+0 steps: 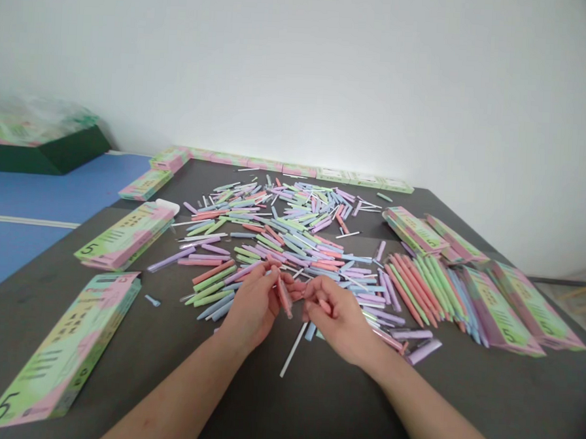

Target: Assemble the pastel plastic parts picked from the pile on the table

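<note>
My left hand (255, 304) is closed on a red pen part (284, 295), which looks like a barrel or cap with a clear end, tilted down toward me. Close beside it, my right hand (339, 317) has its fingers curled in a pinch round a small pinkish-red piece (324, 306); its exact kind is hard to make out. Beneath and beyond both hands spreads a heap of pastel pen parts (292, 242) in green, blue, purple and red. A thin white refill (293, 350) lies on the dark table just below my fingers.
Rows of red pens (412, 288) and green pens (437, 286) lie to the right, beside printed pen boxes (497, 309). More boxes stand at left (65, 345) and along the back edge (295, 170). A dark green bin (46, 151) sits on a blue surface at far left.
</note>
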Tool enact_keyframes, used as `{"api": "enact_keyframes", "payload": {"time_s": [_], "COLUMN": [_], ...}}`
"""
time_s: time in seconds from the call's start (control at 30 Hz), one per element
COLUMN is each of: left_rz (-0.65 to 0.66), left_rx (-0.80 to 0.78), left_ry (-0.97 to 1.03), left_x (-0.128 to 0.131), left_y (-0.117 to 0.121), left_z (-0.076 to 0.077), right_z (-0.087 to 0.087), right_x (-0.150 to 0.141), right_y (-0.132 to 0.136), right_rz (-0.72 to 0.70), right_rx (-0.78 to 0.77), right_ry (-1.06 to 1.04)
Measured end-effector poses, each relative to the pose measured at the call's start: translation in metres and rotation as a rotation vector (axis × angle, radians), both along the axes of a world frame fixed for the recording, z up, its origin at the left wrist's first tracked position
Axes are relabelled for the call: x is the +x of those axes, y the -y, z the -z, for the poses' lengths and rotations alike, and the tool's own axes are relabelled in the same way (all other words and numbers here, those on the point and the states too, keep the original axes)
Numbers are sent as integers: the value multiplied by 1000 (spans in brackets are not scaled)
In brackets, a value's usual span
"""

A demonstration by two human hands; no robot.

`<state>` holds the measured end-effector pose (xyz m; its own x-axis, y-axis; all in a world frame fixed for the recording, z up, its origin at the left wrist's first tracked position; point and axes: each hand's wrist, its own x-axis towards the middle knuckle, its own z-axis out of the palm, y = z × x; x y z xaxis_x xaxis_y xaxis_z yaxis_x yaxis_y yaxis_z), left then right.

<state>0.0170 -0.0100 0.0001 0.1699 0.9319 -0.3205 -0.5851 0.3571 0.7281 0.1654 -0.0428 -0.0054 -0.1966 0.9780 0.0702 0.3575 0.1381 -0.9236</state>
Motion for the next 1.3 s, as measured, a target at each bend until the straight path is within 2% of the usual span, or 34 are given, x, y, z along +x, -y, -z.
{"api": "enact_keyframes", "payload": {"time_s": [0.1,0.2,0.33,0.5,0.63,0.77,0.87,1.0,1.1,1.3], "left_rz": [-49,-16,-10,2,71,211,275,324,355,409], "left_rx": [-35,-46,-77,-84,-42,-24,-69,-199,-235,-202], "left_ry": [38,60,45,37,96,133,145,169,189,185], "left_x": [0,1,3,5,6,6,7,8,8,6], "left_y": [-1,0,2,5,6,9,10,10,10,11], "left_z": [0,1,3,6,9,7,7,9,9,6], "right_z": [-3,2,8,7,5,4,1,-2,-2,-5], "right_x": [-4,-6,-7,-6,-2,1,4,9,12,14], "right_y": [8,10,6,5,5,3,1,0,-1,-11], "right_rz": [-88,-183,-183,-169,-90,-8,81,160,223,329], "right_rx": [109,129,190,247,281,377,434,376,314,178], "right_ry": [-25,-52,-21,-47,-15,51,105,90,40,-298]}}
